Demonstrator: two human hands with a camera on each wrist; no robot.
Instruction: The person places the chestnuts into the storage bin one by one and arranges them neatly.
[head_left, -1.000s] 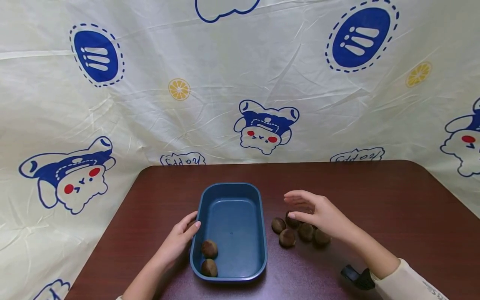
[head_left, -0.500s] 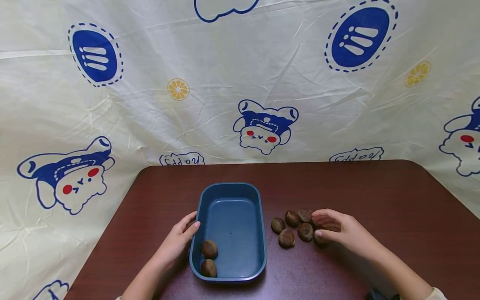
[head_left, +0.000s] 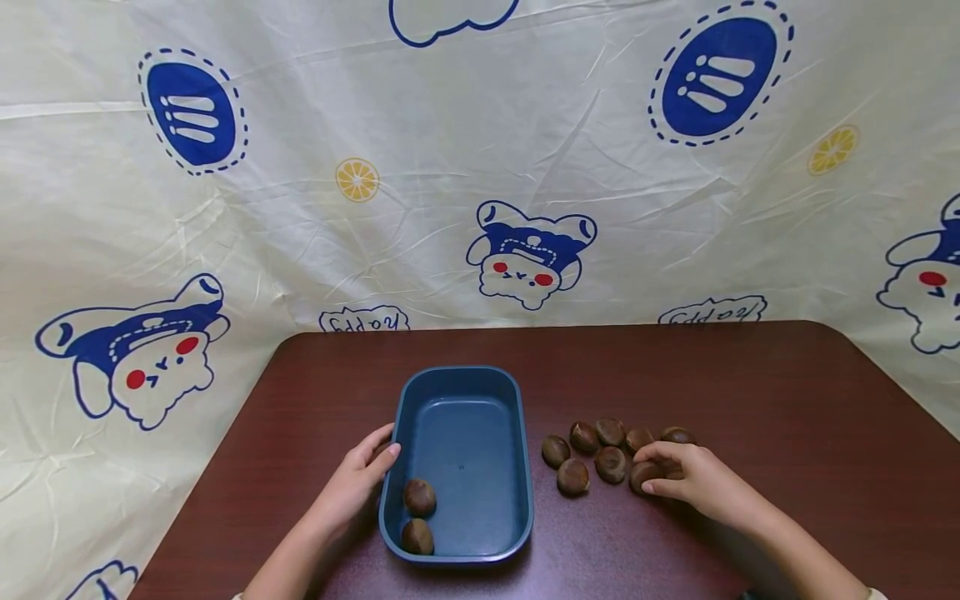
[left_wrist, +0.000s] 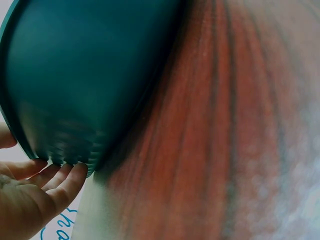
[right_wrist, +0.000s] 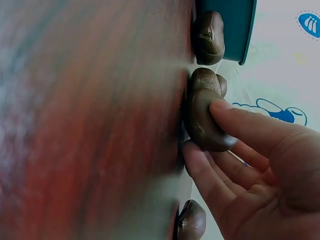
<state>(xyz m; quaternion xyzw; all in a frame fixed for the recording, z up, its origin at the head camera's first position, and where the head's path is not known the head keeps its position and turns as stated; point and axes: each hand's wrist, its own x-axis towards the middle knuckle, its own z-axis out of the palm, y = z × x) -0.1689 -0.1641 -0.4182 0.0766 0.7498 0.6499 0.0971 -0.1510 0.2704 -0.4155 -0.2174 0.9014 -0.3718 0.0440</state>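
My left hand [head_left: 356,479] holds the left side of a blue plastic box [head_left: 463,467], thumb at the rim. In the left wrist view, the fingertips [left_wrist: 79,170] of that hand press its outer wall. Two brown chestnuts lie inside along its lower left; the upper one [head_left: 419,497] is close to the lower one [head_left: 417,536]. Right of the box, my right hand [head_left: 693,483] pinches a chestnut [right_wrist: 205,120] between thumb and fingers, low at the table. Its fingers partly hide this chestnut in the head view.
Several loose chestnuts lie between the box and my right hand, including a front one [head_left: 573,477] and a back one [head_left: 610,431]. Another chestnut [head_left: 677,435] sits just behind that hand. A printed white cloth [head_left: 435,250] hangs behind the dark red-brown table [head_left: 787,392].
My right hand has moved right and nearer from above the chestnuts, uncovering several, and its thumb and fingers have closed on one. The left hand and box have stayed in place.
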